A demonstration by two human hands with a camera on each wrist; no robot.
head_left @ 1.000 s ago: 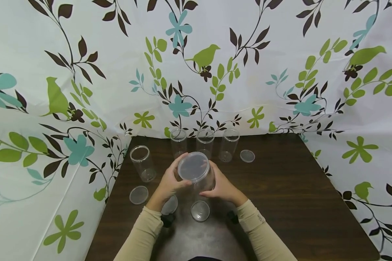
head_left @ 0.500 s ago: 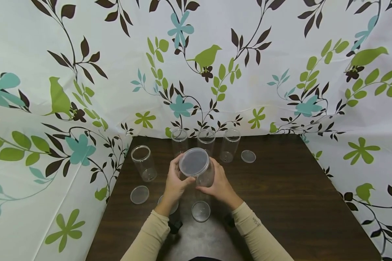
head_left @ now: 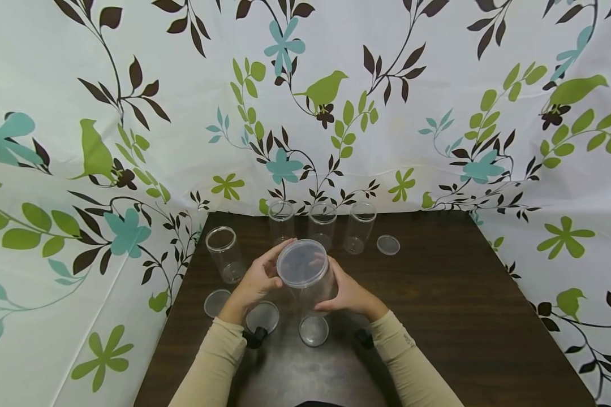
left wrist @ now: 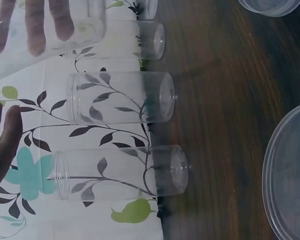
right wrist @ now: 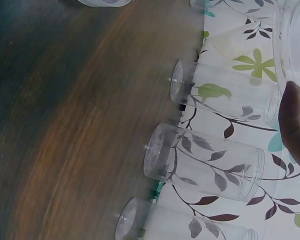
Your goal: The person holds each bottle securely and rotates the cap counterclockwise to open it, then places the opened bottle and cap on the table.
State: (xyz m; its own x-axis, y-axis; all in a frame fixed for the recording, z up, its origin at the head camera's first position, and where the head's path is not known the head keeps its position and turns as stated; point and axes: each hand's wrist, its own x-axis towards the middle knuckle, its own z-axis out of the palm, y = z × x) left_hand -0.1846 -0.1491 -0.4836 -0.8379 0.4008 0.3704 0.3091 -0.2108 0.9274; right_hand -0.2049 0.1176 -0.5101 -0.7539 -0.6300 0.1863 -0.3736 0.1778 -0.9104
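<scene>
A clear jar with a translucent lid on its top is held over the table in the head view. My right hand grips its right side, thumb in front, fingers behind; in the left wrist view those fingers show through the jar wall. My left hand is at the lid's left edge, fingers extended and thumb spread away. In the left wrist view, the left fingertips stand apart from the jar's body.
Three clear jars stand along the back edge, and another jar stands at the left. Loose lids lie on the dark table: a lid at left, a lid, a round clear lid in front, and a lid at back right.
The lidded jar rose and tilted half a second ago, then came back down. My left hand has shifted left and its thumb has come off the jar. The right hand keeps its grip.
</scene>
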